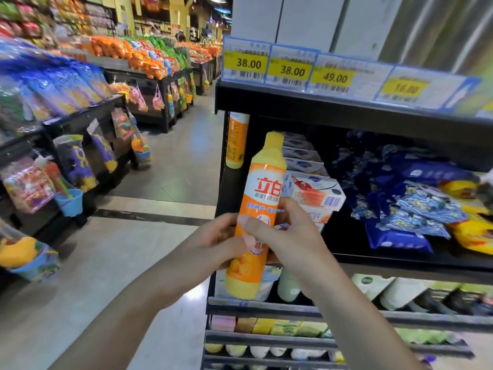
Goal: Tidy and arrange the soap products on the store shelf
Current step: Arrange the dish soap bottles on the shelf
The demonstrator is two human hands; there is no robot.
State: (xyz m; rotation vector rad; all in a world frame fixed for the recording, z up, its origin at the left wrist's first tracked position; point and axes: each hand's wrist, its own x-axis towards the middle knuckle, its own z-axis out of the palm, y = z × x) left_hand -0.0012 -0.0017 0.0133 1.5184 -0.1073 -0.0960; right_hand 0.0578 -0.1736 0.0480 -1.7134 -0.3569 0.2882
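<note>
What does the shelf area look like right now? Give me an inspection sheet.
Surface: black shelf, stocked, with yellow price tags on the edge above.
Job's things: orange bottle held upright in front of the shelf's left end; second orange bottle standing at the shelf's left edge; soap boxes stacked behind.
Clutter: blue packets piled loosely on the right.
Grippers: left hand and right hand both grip the bottle.
Cables: nothing seen.
Surroundings: shop aisle, snack displays on the left.
</note>
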